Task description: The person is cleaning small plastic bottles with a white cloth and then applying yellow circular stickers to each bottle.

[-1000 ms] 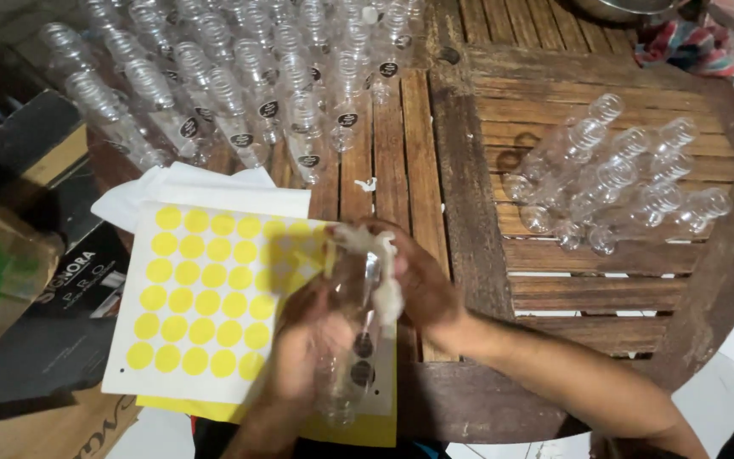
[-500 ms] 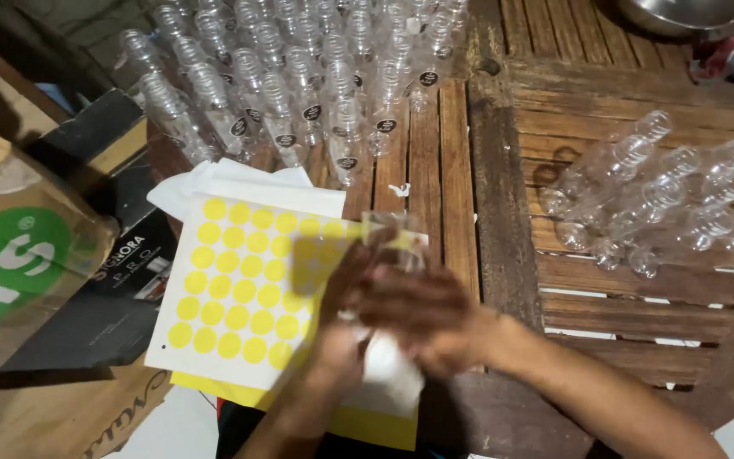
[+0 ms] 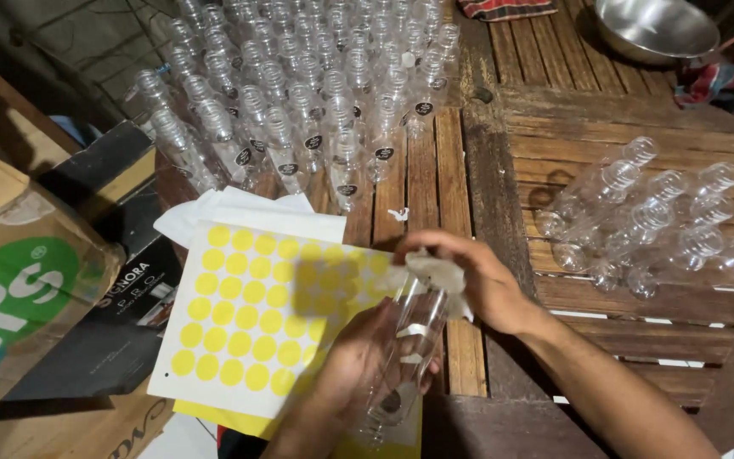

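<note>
Bottle (image 3: pixel 408 340) lies gripped between left hand (image 3: pixel 358 361) and right hand (image 3: pixel 477 280).

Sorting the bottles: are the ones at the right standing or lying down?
Lying down: the clear bottles rest on their sides on the wooden table.

Scene is lit warmly from above, fairly dim; corners fall to dark. Glints are seen on the upright clear bottles (image 3: pixel 299 102) and the steel bowl (image 3: pixel 656 30). Yellow sticker sheet (image 3: pixel 248 314) is brightest. Hands are slightly motion-blurred. Wide-angle bending is noted at edges.
</note>
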